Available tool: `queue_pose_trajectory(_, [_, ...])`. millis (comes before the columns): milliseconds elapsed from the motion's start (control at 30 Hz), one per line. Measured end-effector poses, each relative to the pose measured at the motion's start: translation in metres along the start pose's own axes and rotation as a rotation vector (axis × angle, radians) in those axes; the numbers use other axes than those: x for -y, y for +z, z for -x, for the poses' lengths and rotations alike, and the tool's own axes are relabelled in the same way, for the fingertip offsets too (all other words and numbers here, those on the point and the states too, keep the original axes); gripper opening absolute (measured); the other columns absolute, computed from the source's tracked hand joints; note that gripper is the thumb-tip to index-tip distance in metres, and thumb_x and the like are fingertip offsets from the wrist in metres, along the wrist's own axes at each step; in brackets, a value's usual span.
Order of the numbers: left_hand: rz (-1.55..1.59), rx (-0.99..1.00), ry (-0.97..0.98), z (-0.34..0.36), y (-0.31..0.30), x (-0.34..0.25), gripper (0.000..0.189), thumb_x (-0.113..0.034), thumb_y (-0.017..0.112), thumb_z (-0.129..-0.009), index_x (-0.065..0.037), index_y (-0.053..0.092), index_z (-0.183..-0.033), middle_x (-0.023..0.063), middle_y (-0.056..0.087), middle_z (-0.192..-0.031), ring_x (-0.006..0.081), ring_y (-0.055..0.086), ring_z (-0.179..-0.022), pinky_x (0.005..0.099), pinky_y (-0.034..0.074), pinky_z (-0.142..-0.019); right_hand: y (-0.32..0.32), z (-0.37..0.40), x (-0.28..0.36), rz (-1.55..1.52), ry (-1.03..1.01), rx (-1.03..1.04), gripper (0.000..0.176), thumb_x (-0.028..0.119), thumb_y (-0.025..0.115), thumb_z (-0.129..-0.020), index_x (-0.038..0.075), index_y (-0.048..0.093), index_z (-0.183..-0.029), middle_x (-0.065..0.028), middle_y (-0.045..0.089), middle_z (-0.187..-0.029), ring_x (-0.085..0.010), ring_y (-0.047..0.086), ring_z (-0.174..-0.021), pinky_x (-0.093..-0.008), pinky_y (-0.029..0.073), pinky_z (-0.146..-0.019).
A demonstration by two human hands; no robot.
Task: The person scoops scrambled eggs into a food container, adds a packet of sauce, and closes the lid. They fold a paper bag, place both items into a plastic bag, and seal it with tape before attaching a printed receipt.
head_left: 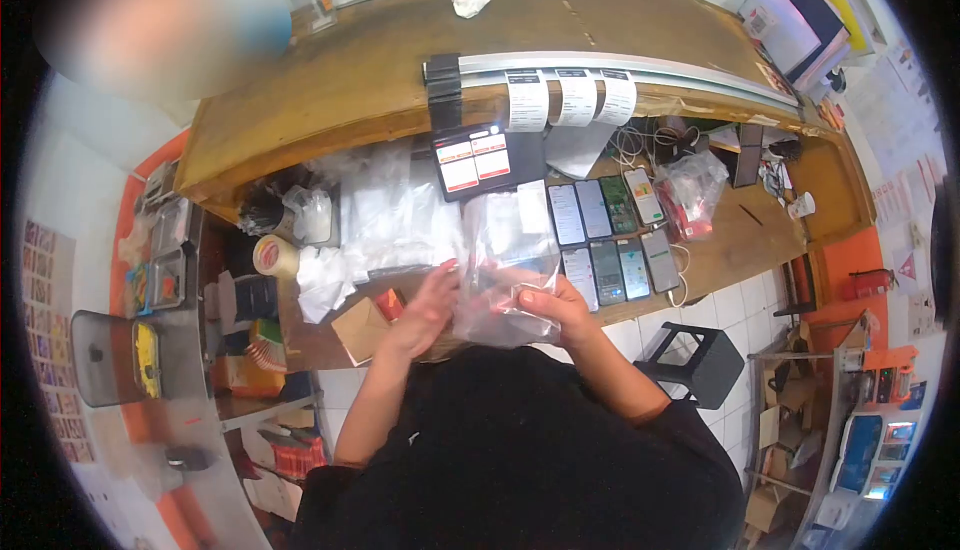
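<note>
A clear plastic bag (pixel 510 235) stands in front of me over the counter's near edge, with a white paper showing in its upper part. My right hand (pixel 560 308) grips the bag's lower right side, its thumb laid across the plastic. My left hand (pixel 425 315) is at the bag's left side, fingers stretched out and slightly smeared. To the left of that hand lie a brown cardboard piece (pixel 362 330) and a small red item (pixel 390 303). A pile of clear plastic bags (pixel 400 215) covers the counter behind it.
Several phones (pixel 605 240) lie in rows at right, beside cables and another filled plastic bag (pixel 690 195). A tablet (pixel 475 162) and three printed receipts (pixel 576 98) hang from the upper shelf (pixel 350 70). A tape roll (pixel 275 256) sits left; a black stool (pixel 695 362) stands at right.
</note>
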State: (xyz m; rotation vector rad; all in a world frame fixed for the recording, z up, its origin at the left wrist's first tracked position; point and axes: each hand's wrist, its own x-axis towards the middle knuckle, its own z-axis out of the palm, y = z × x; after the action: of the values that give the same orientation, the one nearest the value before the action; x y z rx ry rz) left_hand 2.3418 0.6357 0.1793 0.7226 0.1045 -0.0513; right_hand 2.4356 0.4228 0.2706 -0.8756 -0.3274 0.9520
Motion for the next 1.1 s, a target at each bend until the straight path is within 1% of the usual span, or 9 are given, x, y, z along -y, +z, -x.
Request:
queue_pose_trajectory(100, [-0.148,0.104,-0.320,-0.023,0.006,0.015,0.055,-0.018,0.071,-0.089,-0.003,0.046,-0.136,0.0097,0.057,-0.130,0.0226,0.055,-0.121,0.0393,0.043,-0.104,-0.006,0.007,-0.006,-0.022,-0.143,0.001,0.062,0.026,0.061,-0.092,-0.010,0.042,-0.139,-0.0214,0.064,-0.119,-0.0274,0.063,-0.108,-0.0362,0.047,-0.096])
queue_pose_trajectory(300, [0.048,0.102,-0.394,-0.020,-0.093,0.033,0.034,-0.014,0.067,-0.091,-0.004,0.055,-0.121,0.0100,0.062,-0.120,0.0208,0.059,-0.112,0.0367,0.045,-0.099,-0.041,0.032,0.022,-0.084,-0.496,-0.090,0.069,0.038,0.057,-0.091,-0.014,0.043,-0.134,-0.0292,0.061,-0.116,-0.0301,0.065,-0.094,-0.0386,0.052,-0.082])
queue_pose_trajectory(367, [0.053,0.154,-0.386,-0.015,-0.055,0.015,0.028,-0.015,0.066,-0.092,-0.005,0.057,-0.116,0.0098,0.063,-0.117,0.0199,0.060,-0.107,0.0354,0.046,-0.096,-0.052,0.041,0.024,-0.177,-0.502,-0.121,0.072,0.039,0.057,-0.091,-0.014,0.041,-0.137,-0.0294,0.061,-0.115,-0.0294,0.065,-0.090,-0.0372,0.052,-0.079])
queue_pose_trajectory(500, [-0.058,0.245,-0.248,-0.023,-0.023,0.002,0.017,-0.017,0.063,-0.095,-0.003,0.061,-0.105,0.0096,0.066,-0.108,0.0196,0.061,-0.100,0.0343,0.047,-0.092,-0.071,0.055,0.017,-0.207,-0.586,-0.166,0.048,0.031,0.058,-0.091,-0.013,0.063,-0.110,-0.0334,0.060,-0.116,-0.0335,0.067,-0.091,-0.0416,0.054,-0.078])
queue_pose_trajectory(567, [-0.073,0.079,-0.287,-0.027,-0.030,0.001,0.015,-0.016,0.064,-0.093,-0.002,0.062,-0.100,0.0097,0.067,-0.103,0.0190,0.062,-0.096,0.0337,0.048,-0.090,-0.075,0.061,0.017,-0.204,-0.591,-0.193,0.047,0.029,0.060,-0.089,-0.012,0.064,-0.112,-0.0325,0.060,-0.119,-0.0333,0.066,-0.094,-0.0411,0.053,-0.079])
queue_pose_trajectory(667, [-0.139,-0.099,-0.226,-0.025,-0.027,-0.018,0.015,-0.014,0.066,-0.092,-0.001,0.064,-0.099,0.0093,0.067,-0.099,0.0177,0.063,-0.091,0.0328,0.049,-0.088,-0.090,0.073,0.023,0.126,-0.464,-0.263,0.077,0.028,0.066,-0.083,-0.011,0.036,-0.142,-0.0287,0.056,-0.126,-0.0320,0.063,-0.105,-0.0364,0.051,-0.088])
queue_pose_trajectory(833, [-0.390,-0.371,-0.124,-0.013,-0.045,-0.031,0.017,-0.011,0.068,-0.090,0.000,0.066,-0.103,0.0086,0.069,-0.093,0.0155,0.063,-0.085,0.0308,0.050,-0.082,-0.127,0.067,0.006,0.759,0.028,-0.823,0.053,0.026,0.077,-0.078,-0.003,0.061,-0.120,-0.0169,0.064,-0.119,-0.0227,0.063,-0.103,-0.0332,0.046,-0.093])
queue_pose_trajectory(900, [-0.545,-0.457,-0.090,-0.010,-0.025,-0.035,0.015,-0.011,0.068,-0.090,0.000,0.067,-0.100,0.0088,0.069,-0.090,0.0152,0.063,-0.084,0.0297,0.050,-0.080,-0.148,0.049,-0.028,1.199,-0.324,-1.219,0.038,0.021,0.076,-0.077,0.003,0.065,-0.109,-0.0151,0.060,-0.111,-0.0274,0.057,-0.104,-0.0354,0.046,-0.090])
queue_pose_trajectory(1100, [-0.678,-0.457,0.056,-0.010,0.042,-0.028,0.007,-0.006,0.068,-0.089,0.001,0.066,-0.090,0.0077,0.069,-0.088,0.0133,0.062,-0.080,0.0268,0.049,-0.076,-0.053,-0.005,-0.060,0.480,-0.268,-0.520,0.018,0.015,0.070,-0.085,0.004,0.066,-0.098,-0.0040,0.064,-0.092,-0.0111,0.059,-0.082,-0.0274,0.048,-0.074])
